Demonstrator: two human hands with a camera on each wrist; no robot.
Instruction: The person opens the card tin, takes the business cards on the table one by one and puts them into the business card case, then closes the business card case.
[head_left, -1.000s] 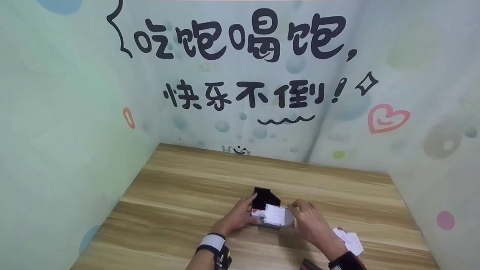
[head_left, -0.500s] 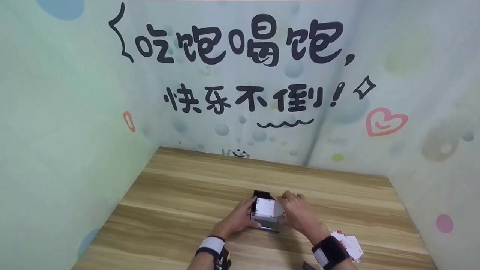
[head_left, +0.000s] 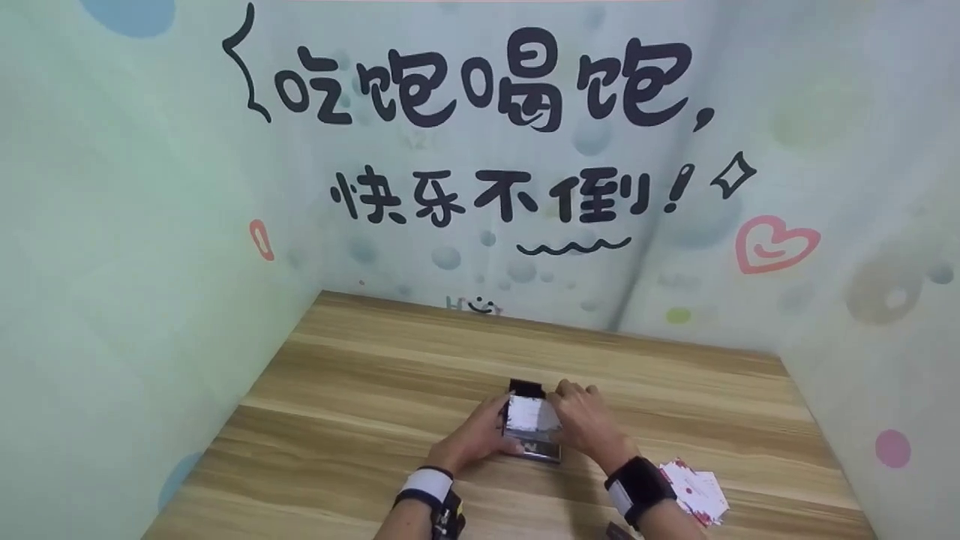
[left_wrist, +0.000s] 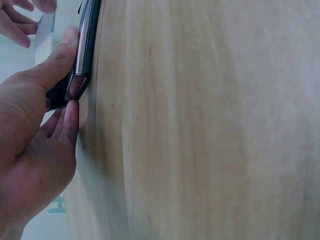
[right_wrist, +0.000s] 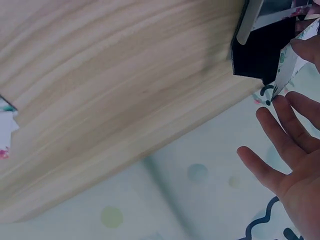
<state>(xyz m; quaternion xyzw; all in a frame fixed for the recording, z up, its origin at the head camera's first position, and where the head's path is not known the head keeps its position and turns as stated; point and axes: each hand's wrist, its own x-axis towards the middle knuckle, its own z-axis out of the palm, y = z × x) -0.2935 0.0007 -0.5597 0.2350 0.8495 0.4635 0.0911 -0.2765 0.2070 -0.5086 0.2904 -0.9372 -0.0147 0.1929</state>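
A black card case with a shiny metal face lies open on the wooden table, its dark flap folded out toward the back wall. My left hand grips the case by its left side, thumb on the front and fingers underneath, as the left wrist view shows along the case's edge. My right hand pinches a white card with a floral border between thumb and fingertip. The card is tilted above the case opening, overlapping it in the head view. In the right wrist view, the card stands beside the flap.
Several white cards with red floral edges lie in a loose pile at the right, near my right wrist. A dark object pokes in at the bottom edge. Printed fabric walls enclose the table at the back and sides.
My right hand has moved left and slightly away from me, bringing the card from the case's right side to over its opening. My left hand keeps its grip on the case.
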